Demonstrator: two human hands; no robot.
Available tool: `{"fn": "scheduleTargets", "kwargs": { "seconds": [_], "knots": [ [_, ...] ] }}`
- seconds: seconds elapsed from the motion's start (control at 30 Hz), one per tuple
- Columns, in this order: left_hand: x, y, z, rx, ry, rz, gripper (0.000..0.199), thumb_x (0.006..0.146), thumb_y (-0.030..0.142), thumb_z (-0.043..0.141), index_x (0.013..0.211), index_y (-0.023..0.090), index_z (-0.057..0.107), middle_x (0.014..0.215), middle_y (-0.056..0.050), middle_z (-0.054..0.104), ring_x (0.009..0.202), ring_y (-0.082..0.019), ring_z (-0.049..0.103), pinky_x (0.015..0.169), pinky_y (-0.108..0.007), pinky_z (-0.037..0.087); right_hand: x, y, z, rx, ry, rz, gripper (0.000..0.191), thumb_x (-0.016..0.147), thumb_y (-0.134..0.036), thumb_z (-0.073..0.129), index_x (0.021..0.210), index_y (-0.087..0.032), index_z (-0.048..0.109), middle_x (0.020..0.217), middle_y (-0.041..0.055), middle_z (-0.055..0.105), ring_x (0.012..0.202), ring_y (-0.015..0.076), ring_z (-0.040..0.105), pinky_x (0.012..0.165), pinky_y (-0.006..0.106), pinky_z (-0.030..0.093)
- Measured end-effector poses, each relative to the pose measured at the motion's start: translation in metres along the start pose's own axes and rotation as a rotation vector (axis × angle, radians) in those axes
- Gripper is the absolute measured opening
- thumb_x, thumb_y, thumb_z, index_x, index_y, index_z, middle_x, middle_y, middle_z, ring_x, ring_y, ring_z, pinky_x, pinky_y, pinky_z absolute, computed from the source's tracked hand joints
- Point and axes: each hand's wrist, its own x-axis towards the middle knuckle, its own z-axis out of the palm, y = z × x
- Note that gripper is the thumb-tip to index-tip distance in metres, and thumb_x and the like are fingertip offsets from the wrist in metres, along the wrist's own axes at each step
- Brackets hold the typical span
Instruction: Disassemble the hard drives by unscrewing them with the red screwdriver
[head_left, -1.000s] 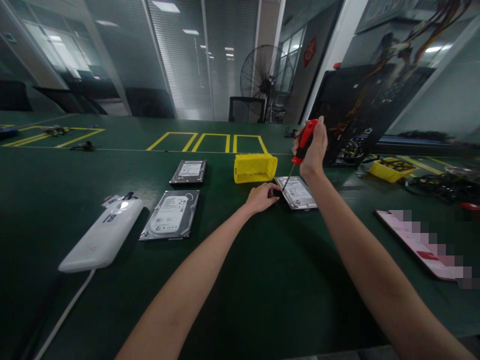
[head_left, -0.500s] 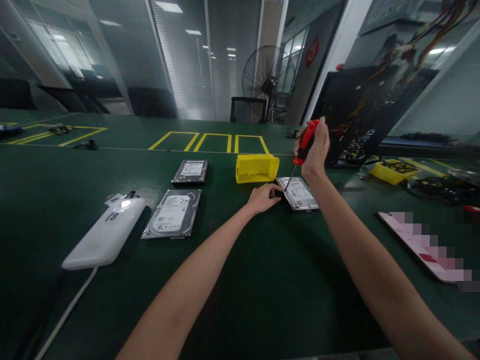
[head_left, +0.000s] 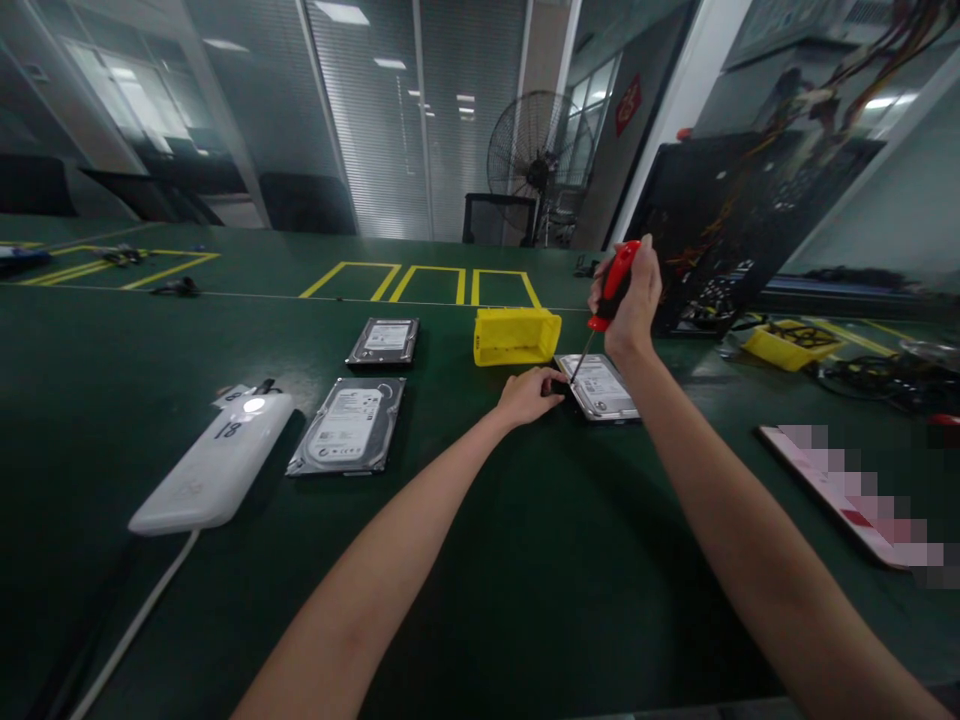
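My right hand [head_left: 631, 300] is wrapped around the handle of a red and black screwdriver [head_left: 619, 272]. The screwdriver slants down to the left, its tip against the left part of a hard drive [head_left: 604, 388] that lies label up on the green table. At that drive's left edge, my left hand [head_left: 529, 396] holds on with bent fingers, close beside the tip. Whatever is under the tip is too small to make out. Two more hard drives, one nearer [head_left: 349, 425] and one farther [head_left: 384, 342], lie flat to the left.
Just behind my left hand, a yellow bin [head_left: 517, 337] rests on its side. A white power bank [head_left: 217, 460] with a cable lies at left. To the right are a pink-white flat object [head_left: 840, 500], a second yellow bin [head_left: 791, 343] and a black computer case [head_left: 697, 230].
The view has shifted very slightly. Both hands, the screwdriver and the hard drive keep nearly the same position relative to each other.
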Motion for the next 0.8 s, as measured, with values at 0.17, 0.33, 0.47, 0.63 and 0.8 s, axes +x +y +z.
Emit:
{"fn": "scheduleTargets", "kwargs": {
  "seconds": [0.17,0.33,0.47,0.63,0.8],
  "knots": [
    [0.0,0.0,0.0,-0.017,0.01,-0.003,0.035,0.085,0.03,0.055,0.119,0.024,0.055,0.098,-0.002,0.06,0.094,-0.021,0.057,0.081,-0.035,0.045,0.002,0.001,-0.001,-0.042,0.033,0.036,0.038,0.074,-0.051,0.059,0.087,-0.028,0.032,0.07,-0.0075,0.049,0.044,0.0075,0.044,0.042,0.022,0.034],
    [0.001,-0.002,0.002,-0.022,0.034,0.001,0.034,0.085,0.029,0.056,0.118,0.023,0.056,0.098,-0.003,0.06,0.091,-0.02,0.057,0.08,-0.034,0.045,0.004,0.003,-0.003,-0.054,0.059,0.02,0.032,0.078,-0.054,0.052,0.081,-0.026,0.038,0.071,-0.0047,0.049,0.045,0.008,0.046,0.043,0.023,0.036],
    [0.003,-0.004,0.004,-0.031,0.054,0.011,0.034,0.084,0.028,0.057,0.118,0.024,0.056,0.099,-0.002,0.059,0.089,-0.02,0.057,0.079,-0.034,0.045,0.004,0.003,-0.002,-0.019,0.088,0.014,0.04,0.084,-0.06,0.035,0.084,-0.023,0.051,0.069,-0.0015,0.048,0.044,0.0086,0.044,0.042,0.025,0.036],
    [0.002,-0.003,0.003,-0.042,0.051,0.002,0.034,0.084,0.028,0.057,0.117,0.023,0.057,0.098,-0.002,0.06,0.09,-0.02,0.057,0.078,-0.033,0.045,0.005,-0.001,-0.005,-0.059,0.13,0.052,0.045,0.084,-0.065,0.03,0.085,-0.025,0.053,0.069,-0.0002,0.052,0.048,0.0106,0.044,0.048,0.029,0.039],
    [-0.001,0.0,0.0,-0.1,0.075,-0.016,0.03,0.087,0.034,0.055,0.113,0.021,0.06,0.092,-0.002,0.059,0.084,-0.019,0.056,0.071,-0.03,0.044,0.009,-0.011,-0.004,0.0,0.154,0.049,0.052,0.082,-0.069,0.026,0.087,-0.024,0.049,0.069,-0.0003,0.046,0.046,0.0093,0.039,0.043,0.025,0.03]
  ]
}}
